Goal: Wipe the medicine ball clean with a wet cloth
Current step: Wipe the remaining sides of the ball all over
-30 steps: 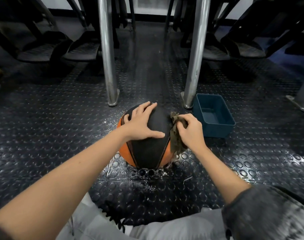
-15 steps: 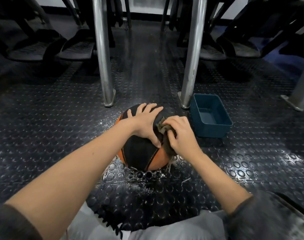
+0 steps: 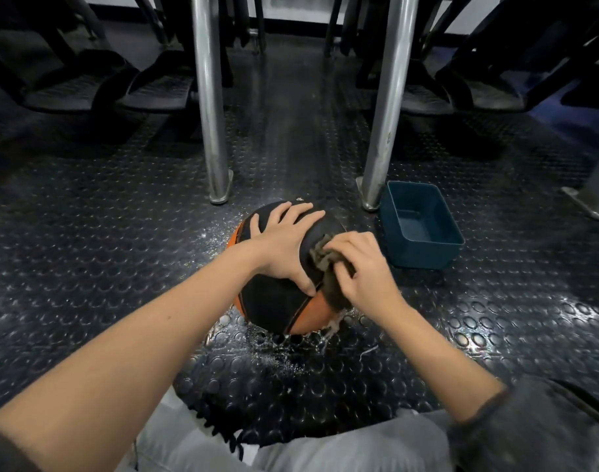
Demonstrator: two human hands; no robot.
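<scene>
Medicine ball (image 3: 277, 301) sits on the studded floor (image 3: 86, 233) in a wet patch, just left of the blue tub (image 3: 424, 253). Right hand (image 3: 366, 267), its grip closed round the bunched wet cloth (image 3: 325, 258), has moved up from the ball's right side toward the top, next to the left thumb. Left hand (image 3: 284, 247) stays flat and spread on the ball, steadying it, so wiping looks mid-way with the lower panels likely left.
</scene>
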